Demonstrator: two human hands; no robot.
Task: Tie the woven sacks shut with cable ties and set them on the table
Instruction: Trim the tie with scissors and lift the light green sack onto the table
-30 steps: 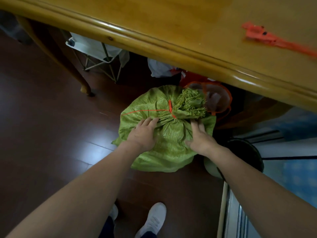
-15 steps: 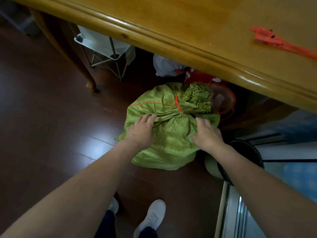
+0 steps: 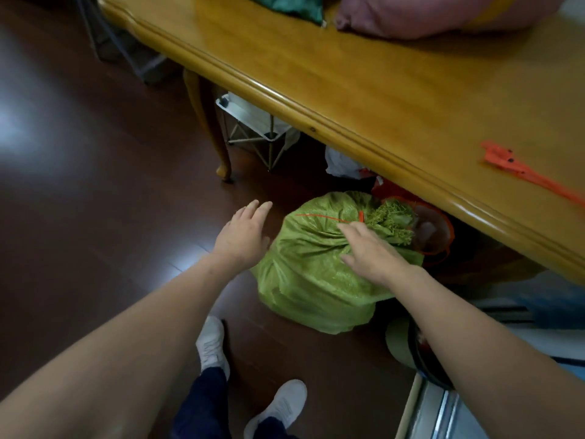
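As one sack [image 3: 316, 280] sits tied (one tie [image 3: 361, 216]), left hand [image 3: 240, 239], right hand [image 3: 370, 255] splay.

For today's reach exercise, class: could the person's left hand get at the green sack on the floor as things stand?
Probably yes: the left hand hovers open right beside the green sack, and nothing stands between them.

Green woven sack [image 3: 310, 280] on the dark floor [image 3: 95, 185], part under the edge of the wooden surface [image 3: 364, 90]; neck bunched and cinched with an orange cable tie [image 3: 361, 216]. Right grip [image 3: 373, 255] lies flat on the sack's top, fingers straight, fingertips by the tie. Left grip [image 3: 242, 239] spread, just beside the sack's left side; loose orange ties [image 3: 506, 163] on the surface, far right.
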